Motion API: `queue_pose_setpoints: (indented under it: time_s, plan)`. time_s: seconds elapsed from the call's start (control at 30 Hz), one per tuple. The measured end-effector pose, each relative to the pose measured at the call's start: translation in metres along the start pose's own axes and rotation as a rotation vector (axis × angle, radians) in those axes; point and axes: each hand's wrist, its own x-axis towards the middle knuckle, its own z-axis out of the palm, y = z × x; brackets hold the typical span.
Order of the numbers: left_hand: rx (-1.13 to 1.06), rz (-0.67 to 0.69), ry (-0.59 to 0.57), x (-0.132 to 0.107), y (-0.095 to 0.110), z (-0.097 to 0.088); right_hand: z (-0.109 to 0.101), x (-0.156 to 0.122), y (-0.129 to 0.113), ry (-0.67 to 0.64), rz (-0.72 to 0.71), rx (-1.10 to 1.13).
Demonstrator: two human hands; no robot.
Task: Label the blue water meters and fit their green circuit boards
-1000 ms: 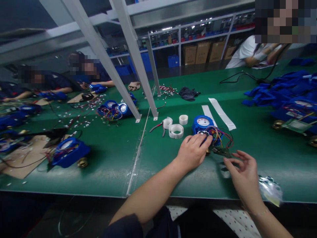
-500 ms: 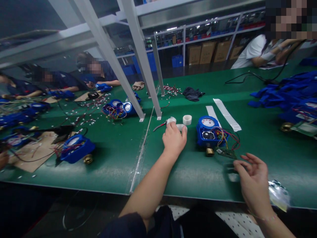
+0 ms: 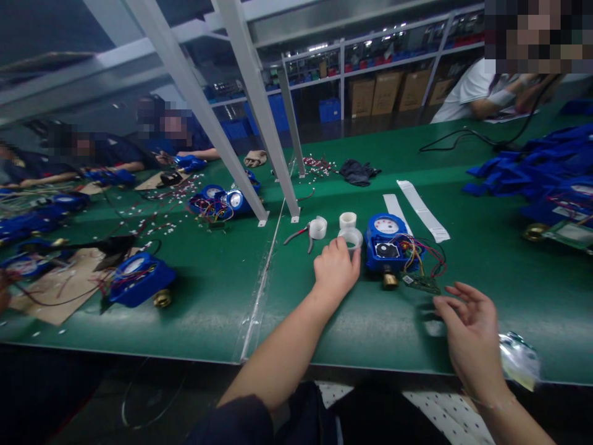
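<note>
My left hand (image 3: 337,267) is closed on the near edge of a translucent roll of tape (image 3: 353,237), left of the blue meter (image 3: 386,224). That meter stands upright with a white dial, a brass fitting and an open wiring compartment. Coloured wires run from it to a small green circuit board (image 3: 420,283) on the table. Just right of the board is my right hand (image 3: 473,327), its fingers curved and apart. A pale see-through patch shows below its thumb; I cannot tell what it is.
Behind my left hand are another tape roll (image 3: 348,220), a white roll (image 3: 318,228) and pliers (image 3: 299,236). White strips (image 3: 422,211) lie behind the meter. A crinkled clear bag (image 3: 519,358) is at the front right. Metal posts (image 3: 264,117) rise left; people work beyond.
My left hand has moved right, and the tape roll has shifted with it toward the meter, uncovering the white roll and pliers. My right hand stays almost where it was.
</note>
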Motion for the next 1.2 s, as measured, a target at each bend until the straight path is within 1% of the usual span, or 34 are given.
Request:
queue_pose_setpoints:
  time_s: [0.17, 0.43, 0.57, 0.63, 0.73, 0.8, 0.87, 0.97, 1.07, 1.13, 1.2]
  plan:
    - [0.006, 0.028, 0.021, -0.001, 0.000, 0.003, 0.000, -0.001, -0.001, 0.002, 0.004, 0.012]
    - [-0.009, 0.025, 0.002, -0.002, 0.001, 0.005, 0.002, -0.003, -0.005, 0.006, 0.004, 0.000]
    - [-0.001, 0.032, 0.020, 0.000, -0.001, 0.003, 0.002, -0.002, -0.005, 0.003, -0.003, -0.011]
    - [-0.006, 0.027, 0.058, 0.005, -0.008, 0.001, 0.002, -0.002, -0.005, 0.004, -0.009, -0.007]
    - [-0.071, -0.032, 0.134, 0.019, -0.030, 0.001, 0.001, -0.002, -0.004, 0.001, -0.013, -0.001]
    - [-0.146, -0.069, 0.136, 0.030, -0.047, 0.005, 0.001, -0.001, -0.002, -0.008, -0.015, 0.008]
    - [-0.210, -0.080, 0.110, 0.037, -0.062, 0.011, 0.001, 0.000, 0.000, -0.014, -0.020, 0.020]
    - [-0.294, -0.089, 0.113, 0.043, -0.072, 0.015, 0.001, 0.001, 0.002, -0.011, -0.029, 0.031]
    - [-0.455, -0.074, 0.190, 0.041, -0.067, 0.003, -0.001, 0.001, 0.001, 0.023, -0.035, 0.051]
    - [-0.607, -0.038, 0.246, 0.036, -0.055, -0.010, -0.005, -0.002, -0.002, 0.065, -0.052, 0.065]
    - [-0.758, 0.022, 0.264, 0.027, -0.039, -0.021, -0.010, -0.008, -0.008, 0.091, -0.081, 0.063]
